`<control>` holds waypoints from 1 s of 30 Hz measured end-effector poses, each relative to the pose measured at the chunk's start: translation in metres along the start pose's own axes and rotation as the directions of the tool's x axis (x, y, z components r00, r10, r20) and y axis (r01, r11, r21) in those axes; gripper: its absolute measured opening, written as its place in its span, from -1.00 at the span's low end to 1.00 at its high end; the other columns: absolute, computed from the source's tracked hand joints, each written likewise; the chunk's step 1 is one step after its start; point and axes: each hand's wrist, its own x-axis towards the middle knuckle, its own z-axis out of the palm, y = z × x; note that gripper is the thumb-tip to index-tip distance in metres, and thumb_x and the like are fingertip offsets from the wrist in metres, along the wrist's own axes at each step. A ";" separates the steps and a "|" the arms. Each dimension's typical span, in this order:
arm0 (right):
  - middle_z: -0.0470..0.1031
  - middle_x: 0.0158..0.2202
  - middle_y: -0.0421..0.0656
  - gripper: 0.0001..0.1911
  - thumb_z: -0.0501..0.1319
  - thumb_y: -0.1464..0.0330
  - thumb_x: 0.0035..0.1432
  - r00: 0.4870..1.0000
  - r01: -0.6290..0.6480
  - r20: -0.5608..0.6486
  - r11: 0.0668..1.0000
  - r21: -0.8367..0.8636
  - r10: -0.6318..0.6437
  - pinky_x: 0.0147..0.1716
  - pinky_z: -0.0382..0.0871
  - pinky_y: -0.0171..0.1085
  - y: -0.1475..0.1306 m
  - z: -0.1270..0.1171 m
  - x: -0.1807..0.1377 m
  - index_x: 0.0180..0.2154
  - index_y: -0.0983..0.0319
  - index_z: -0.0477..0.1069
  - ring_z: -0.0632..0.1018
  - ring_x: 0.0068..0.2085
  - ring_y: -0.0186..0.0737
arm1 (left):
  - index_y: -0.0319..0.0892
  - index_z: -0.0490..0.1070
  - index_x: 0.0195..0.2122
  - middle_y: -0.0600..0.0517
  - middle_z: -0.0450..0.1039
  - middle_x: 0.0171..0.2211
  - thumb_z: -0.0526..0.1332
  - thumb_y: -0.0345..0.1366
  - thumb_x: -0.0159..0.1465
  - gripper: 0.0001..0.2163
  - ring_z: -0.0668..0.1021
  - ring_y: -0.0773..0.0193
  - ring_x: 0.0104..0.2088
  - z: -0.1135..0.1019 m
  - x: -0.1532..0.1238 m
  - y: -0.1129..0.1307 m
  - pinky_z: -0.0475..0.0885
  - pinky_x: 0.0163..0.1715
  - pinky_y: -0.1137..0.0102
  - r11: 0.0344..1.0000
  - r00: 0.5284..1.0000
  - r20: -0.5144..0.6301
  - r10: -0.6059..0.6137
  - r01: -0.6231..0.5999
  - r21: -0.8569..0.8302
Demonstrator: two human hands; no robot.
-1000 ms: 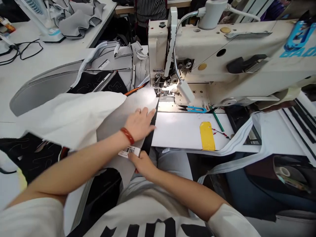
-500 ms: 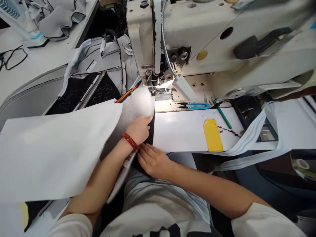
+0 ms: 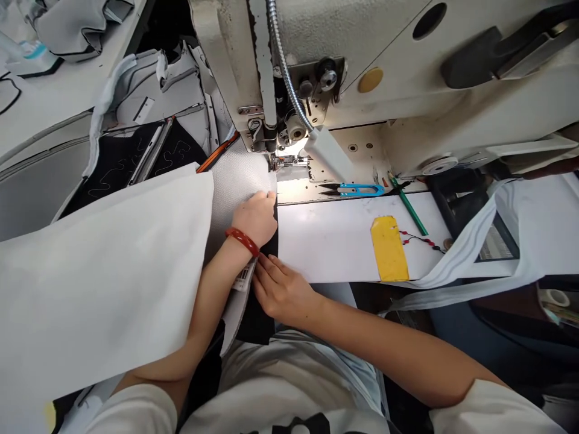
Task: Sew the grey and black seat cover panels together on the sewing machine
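Grey mesh fabric (image 3: 237,172), with black fabric (image 3: 257,322) along its right edge, runs up to the presser foot (image 3: 273,161) of a sewing machine (image 3: 226,66). My left hand (image 3: 256,222), wearing a red bracelet on its wrist, lies on the mesh just below the foot, fingers curled over the fabric's edge. Lower down, my right hand (image 3: 284,292) has its fingers pressed together on the edge where the layers meet, the thumb hidden. A printed label (image 3: 242,278) shows beside the left wrist. A large white sheet (image 3: 104,283) covers part of the left forearm.
Blue thread snips (image 3: 362,190) and a green pen (image 3: 412,211) lie right of the needle. A yellow tag (image 3: 389,248) rests near the table's front edge. White tape (image 3: 470,241) hangs at the right. A lamp (image 3: 332,155) sits beside the needle. More sewn pieces (image 3: 156,96) lie behind left.
The view has shifted closer to the machine. My left hand has edged toward the presser foot, and its outstretched index finger is now drawn in. The right hand stays on the fabric edge.
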 end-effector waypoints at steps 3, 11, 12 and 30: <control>0.52 -0.02 0.31 -0.66 0.03 0.54 0.29 1.000 -0.001 -0.029 1.000 -0.014 0.001 0.05 0.49 0.00 0.003 0.001 0.000 -0.05 0.58 0.47 0.56 0.03 0.09 | -0.14 0.28 0.24 -0.16 0.45 -0.04 0.02 -0.36 0.30 -0.54 0.54 0.01 -0.09 -0.005 -0.002 0.000 0.44 -0.17 0.23 1.000 1.000 0.005 -0.007 0.007 0.012; 0.60 -0.25 0.19 -0.74 0.10 0.53 0.20 0.994 0.042 -0.100 0.999 -0.001 -0.042 -0.02 0.51 0.08 0.006 0.007 0.001 -0.24 0.41 0.57 0.61 -0.17 0.04 | -0.15 0.53 -0.09 -0.11 0.52 -0.23 0.02 -0.47 0.21 -0.64 0.56 0.07 -0.19 -0.004 -0.007 0.004 0.41 -0.22 0.27 1.000 0.998 -0.054 0.011 -0.012 -0.024; 0.60 -0.26 0.18 -0.76 0.11 0.52 0.18 0.994 0.038 -0.104 0.999 0.011 -0.037 -0.02 0.50 0.08 0.007 0.007 0.001 -0.27 0.40 0.57 0.61 -0.18 0.04 | -0.16 0.55 -0.15 -0.11 0.52 -0.24 0.03 -0.48 0.20 -0.67 0.56 0.08 -0.20 -0.003 -0.002 0.003 0.40 -0.22 0.27 0.999 0.997 -0.077 0.021 -0.024 -0.038; 0.52 -0.39 0.01 -0.71 -0.05 0.63 0.24 0.946 0.027 0.320 0.998 0.061 -0.046 -0.56 0.26 -0.29 0.022 -0.019 0.020 -0.25 0.40 0.44 0.47 -0.46 -0.24 | -0.13 0.43 -0.02 -0.03 0.52 0.00 0.02 -0.26 0.37 -0.73 0.46 0.08 0.13 0.044 -0.031 -0.030 0.31 0.15 0.13 0.901 0.885 -0.438 0.160 -0.312 -0.300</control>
